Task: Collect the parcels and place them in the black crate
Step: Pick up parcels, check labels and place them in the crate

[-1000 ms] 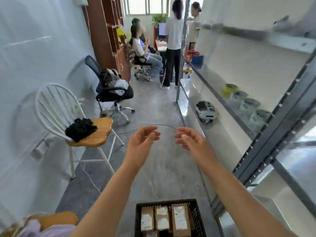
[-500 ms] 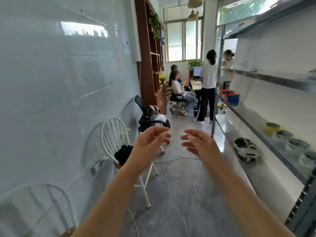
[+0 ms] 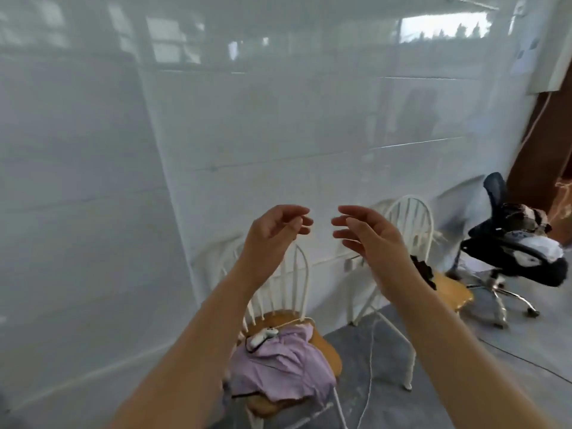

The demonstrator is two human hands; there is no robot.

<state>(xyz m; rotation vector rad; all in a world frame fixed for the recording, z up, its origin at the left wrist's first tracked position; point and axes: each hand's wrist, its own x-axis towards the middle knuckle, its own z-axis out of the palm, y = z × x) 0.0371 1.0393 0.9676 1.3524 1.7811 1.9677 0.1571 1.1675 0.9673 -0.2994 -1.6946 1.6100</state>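
Hovering empty before the wall [image 3: 93, 181]: left hand [image 3: 274, 232], right hand [image 3: 370, 235], just apart.

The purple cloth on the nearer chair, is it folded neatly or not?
Not folded. The purple cloth lies crumpled in a loose heap on the wooden seat, creased all over, one edge hanging over the front.

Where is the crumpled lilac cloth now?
In the head view, the crumpled lilac cloth lies low centre, on the wooden seat of the nearer white spindle-back chair.
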